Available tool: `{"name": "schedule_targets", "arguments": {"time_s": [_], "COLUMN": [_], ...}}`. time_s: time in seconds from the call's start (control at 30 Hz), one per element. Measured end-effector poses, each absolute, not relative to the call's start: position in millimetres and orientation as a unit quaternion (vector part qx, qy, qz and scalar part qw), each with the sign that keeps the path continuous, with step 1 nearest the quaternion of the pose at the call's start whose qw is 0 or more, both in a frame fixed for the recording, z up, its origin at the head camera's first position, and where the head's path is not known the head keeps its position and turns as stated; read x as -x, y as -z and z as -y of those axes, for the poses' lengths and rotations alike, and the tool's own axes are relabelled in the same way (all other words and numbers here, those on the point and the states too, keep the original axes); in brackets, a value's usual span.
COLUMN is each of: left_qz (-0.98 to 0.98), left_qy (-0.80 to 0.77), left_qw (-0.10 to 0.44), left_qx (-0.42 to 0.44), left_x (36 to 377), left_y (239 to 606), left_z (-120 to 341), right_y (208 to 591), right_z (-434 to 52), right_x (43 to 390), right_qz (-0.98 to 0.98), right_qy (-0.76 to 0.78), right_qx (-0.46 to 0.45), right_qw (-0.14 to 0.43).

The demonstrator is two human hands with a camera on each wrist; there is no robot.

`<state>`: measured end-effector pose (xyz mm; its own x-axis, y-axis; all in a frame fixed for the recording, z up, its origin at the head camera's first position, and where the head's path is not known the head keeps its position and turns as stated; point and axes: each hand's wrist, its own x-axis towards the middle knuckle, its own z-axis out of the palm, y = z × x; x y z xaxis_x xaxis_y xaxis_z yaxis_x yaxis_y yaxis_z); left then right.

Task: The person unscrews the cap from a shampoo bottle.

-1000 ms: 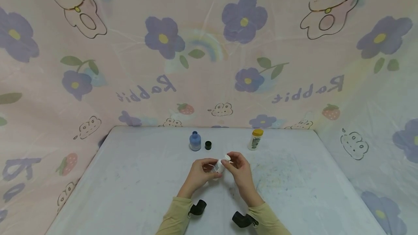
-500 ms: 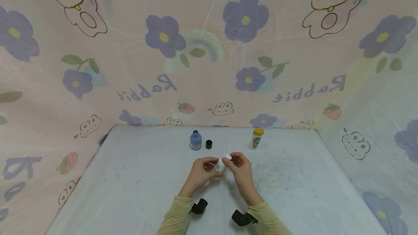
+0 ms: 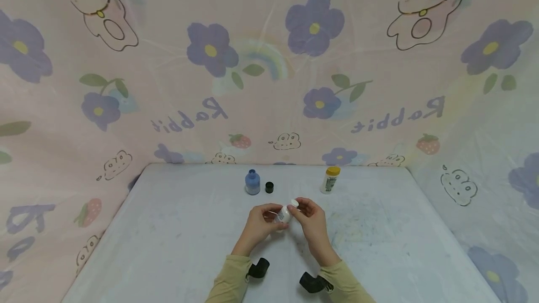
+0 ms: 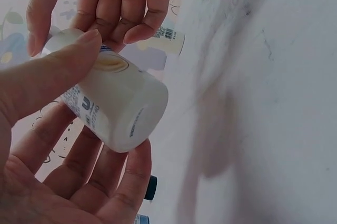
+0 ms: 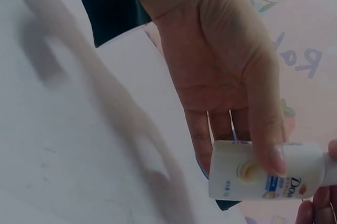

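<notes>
A small white bottle [image 3: 284,214] with a printed label is held above the table between both hands. My left hand [image 3: 269,216] grips its body, with the thumb on the label and the fingers underneath [image 4: 105,176]. In the left wrist view the bottle [image 4: 116,111] points its flat base at the camera. My right hand [image 3: 300,208] pinches the bottle's white cap [image 3: 294,203] with curled fingers [image 4: 113,21]. The right wrist view shows the bottle [image 5: 263,171] lying sideways in the left hand's hold, with my right fingertips [image 5: 316,208] at its cap end.
At the back of the white table [image 3: 168,228] stand a blue bottle [image 3: 252,182] without a cap, a small black cap [image 3: 269,187] beside it, and a yellow-capped bottle [image 3: 330,179]. Pink flowered sheets wall in the table on three sides.
Both hands keep their hold on the white bottle and have barely shifted; only the view has moved a little.
</notes>
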<state>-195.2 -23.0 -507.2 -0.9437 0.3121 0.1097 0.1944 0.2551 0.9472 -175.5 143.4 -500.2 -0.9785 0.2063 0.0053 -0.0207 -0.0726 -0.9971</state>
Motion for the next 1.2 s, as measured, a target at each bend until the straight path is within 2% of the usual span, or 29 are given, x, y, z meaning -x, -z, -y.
{"name": "schedule_targets", "arguments": {"time_s": [0.47, 0.73, 0.93, 1.2], "left_qz": [-0.785, -0.78, -0.778, -0.764], "left_qy": [-0.599, -0.606, -0.61, -0.626], "left_qw": [0.049, 0.052, 0.05, 0.047], "left_qx": [-0.149, -0.146, -0.139, -0.147], "left_x": [197.3, 199.2, 198.2, 181.6], "left_y": [503.8, 503.4, 502.7, 469.9], "left_z": [22.0, 21.9, 21.1, 21.3], "right_y": [494.0, 491.8, 489.6, 490.2], "right_z": [-143.8, -141.0, -136.4, -134.7], "right_x": [174.6, 175.5, 178.2, 178.5], "right_qz": [0.654, 0.665, 0.668, 0.671], "right_qy": [-0.753, -0.74, -0.736, -0.732], "right_qx": [0.029, -0.008, 0.012, 0.037], "right_qw": [0.061, 0.101, 0.11, 0.114]}}
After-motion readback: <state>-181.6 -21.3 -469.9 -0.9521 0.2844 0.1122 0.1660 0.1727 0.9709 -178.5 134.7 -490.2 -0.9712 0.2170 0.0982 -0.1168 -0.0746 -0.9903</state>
